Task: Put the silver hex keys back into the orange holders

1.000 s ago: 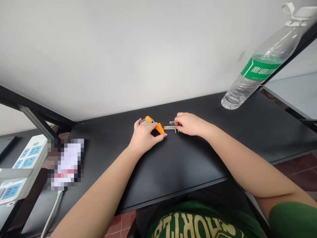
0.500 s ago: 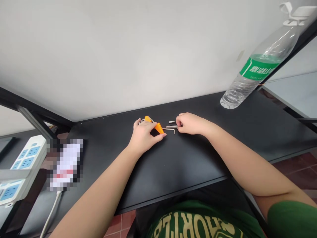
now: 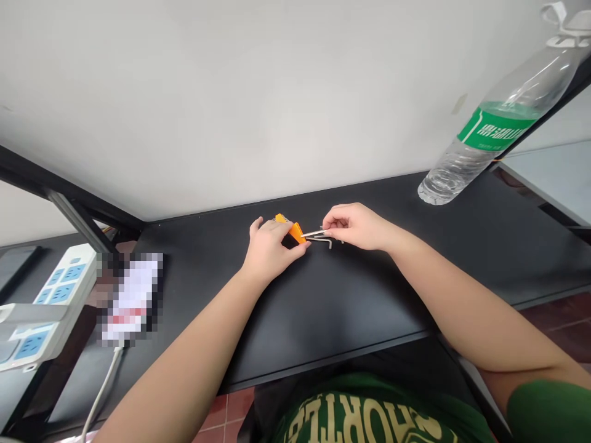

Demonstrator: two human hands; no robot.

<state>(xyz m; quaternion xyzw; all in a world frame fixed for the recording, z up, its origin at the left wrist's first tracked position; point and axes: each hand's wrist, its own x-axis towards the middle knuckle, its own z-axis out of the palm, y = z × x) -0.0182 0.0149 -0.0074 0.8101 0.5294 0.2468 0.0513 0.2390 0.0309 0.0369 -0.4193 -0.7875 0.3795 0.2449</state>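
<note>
An orange holder (image 3: 297, 232) with metal keys in it is gripped by my left hand (image 3: 271, 246), thumb at its near end and fingers over its top. My right hand (image 3: 353, 226) pinches a thin metal hex key (image 3: 314, 234) between thumb and fingertips. The key's tip points left and meets the right end of the holder, or lies just in front of it. Beneath it on the black desk lies a bent hex key (image 3: 329, 244). More metal pieces are partly hidden behind my right fingers.
A large water bottle (image 3: 492, 132) stands at the back right against the wall. To the left are a blurred-out phone-like object (image 3: 129, 295) with a white cable (image 3: 104, 387) and a white power strip (image 3: 69, 289). The desk (image 3: 323, 307) ends near my body.
My right hand has lifted a hex key off the desk and brought it left to the orange holder. My left hand still holds the holder. The view has shifted slightly.
</note>
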